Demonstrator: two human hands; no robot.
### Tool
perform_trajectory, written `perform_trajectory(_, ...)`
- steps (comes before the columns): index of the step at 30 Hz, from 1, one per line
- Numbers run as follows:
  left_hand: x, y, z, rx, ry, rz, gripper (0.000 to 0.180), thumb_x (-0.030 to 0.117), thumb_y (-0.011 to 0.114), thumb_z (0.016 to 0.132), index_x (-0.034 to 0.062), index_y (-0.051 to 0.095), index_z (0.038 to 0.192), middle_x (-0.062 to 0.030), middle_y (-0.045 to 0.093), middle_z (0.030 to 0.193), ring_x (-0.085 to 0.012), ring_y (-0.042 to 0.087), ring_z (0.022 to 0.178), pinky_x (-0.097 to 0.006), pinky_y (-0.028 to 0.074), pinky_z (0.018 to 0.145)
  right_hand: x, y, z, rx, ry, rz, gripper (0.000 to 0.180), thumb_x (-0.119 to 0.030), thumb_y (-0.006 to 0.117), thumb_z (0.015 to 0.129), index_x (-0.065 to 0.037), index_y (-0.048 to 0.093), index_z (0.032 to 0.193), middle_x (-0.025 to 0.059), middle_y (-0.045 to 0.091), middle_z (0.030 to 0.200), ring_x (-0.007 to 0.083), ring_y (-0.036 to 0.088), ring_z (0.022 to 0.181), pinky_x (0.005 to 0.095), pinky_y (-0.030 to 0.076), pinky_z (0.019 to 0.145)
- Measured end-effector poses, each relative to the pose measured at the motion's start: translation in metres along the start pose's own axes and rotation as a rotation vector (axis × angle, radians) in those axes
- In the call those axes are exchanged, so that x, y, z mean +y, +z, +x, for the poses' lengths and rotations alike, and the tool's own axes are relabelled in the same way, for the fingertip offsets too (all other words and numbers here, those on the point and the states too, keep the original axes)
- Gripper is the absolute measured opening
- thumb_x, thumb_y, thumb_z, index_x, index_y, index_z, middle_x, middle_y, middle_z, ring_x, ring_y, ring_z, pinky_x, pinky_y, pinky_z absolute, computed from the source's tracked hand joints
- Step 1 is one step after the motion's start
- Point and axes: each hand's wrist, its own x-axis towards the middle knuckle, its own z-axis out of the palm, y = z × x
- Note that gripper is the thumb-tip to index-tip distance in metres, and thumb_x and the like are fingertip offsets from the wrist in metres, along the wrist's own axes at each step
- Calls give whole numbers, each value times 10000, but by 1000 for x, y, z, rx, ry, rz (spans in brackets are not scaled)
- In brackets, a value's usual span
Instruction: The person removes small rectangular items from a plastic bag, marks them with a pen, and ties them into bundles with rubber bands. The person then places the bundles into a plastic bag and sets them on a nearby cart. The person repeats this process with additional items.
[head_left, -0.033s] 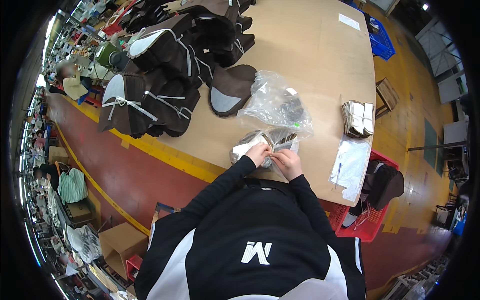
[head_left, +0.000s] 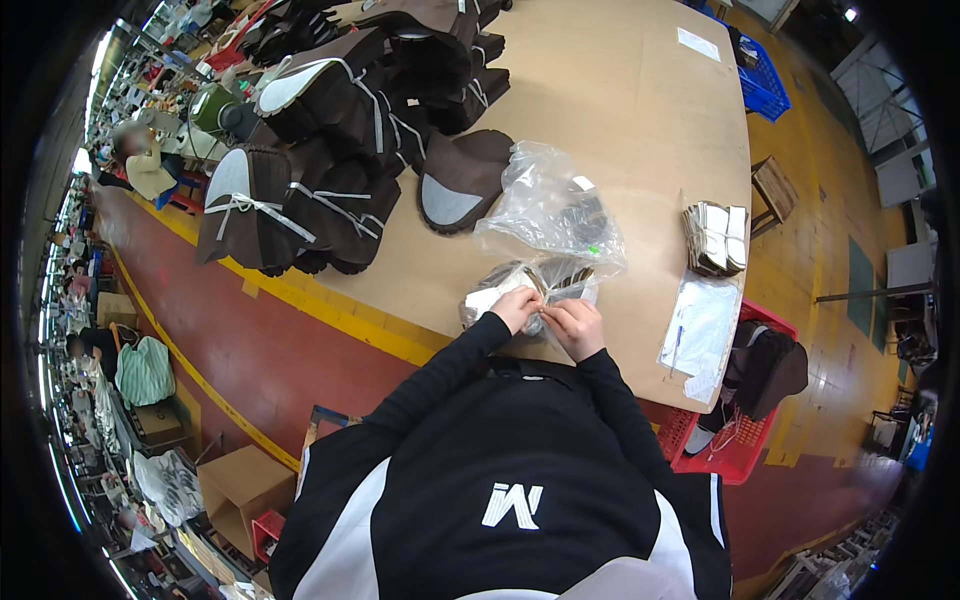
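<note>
Hardly anything differs: at most, the fingers of the right hand (head_left: 577, 328) shift very slightly beside the left hand (head_left: 518, 308) at the clear bag (head_left: 540, 195), too little to tell a direction. Otherwise, no change can be made out.

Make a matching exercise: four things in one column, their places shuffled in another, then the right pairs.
Things
1. transparent crinkled plastic bag
2. flat brown piece with rounded grey patch
3. tied bundle of white and brown pieces
4. red plastic mesh crate

Places
A. off the tan table, beside its near right corner
B. between tied brown stacks and the bag
C. at the fingertips of the left hand and right hand
D. near the table's right edge, by white papers

Pairs: 1-C, 2-B, 3-D, 4-A
</note>
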Motion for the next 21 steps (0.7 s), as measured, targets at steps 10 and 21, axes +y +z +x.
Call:
perform_trajectory(10, -38, -15, 32, -124, -35, -510, 137, 165, 524, 948, 51, 578, 895, 26, 519, 670, -65, 449, 535, -225, 382, 505, -3, 15, 27, -20, -68, -83, 178, -69, 648, 768, -31, 590, 932, 109, 586, 878, 276, 588, 798, 359, 473, 735)
perform_trajectory(21, -29, -25, 28, -140, -149, -591, 144, 182, 507, 954, 51, 566, 960, 13, 547, 721, -76, 458, 561, -221, 377, 528, 10, 13, 8, -16, 76, 115, 161, -14, 646, 781, -18, 583, 929, 123, 581, 893, 288, 587, 827, 357, 486, 726)
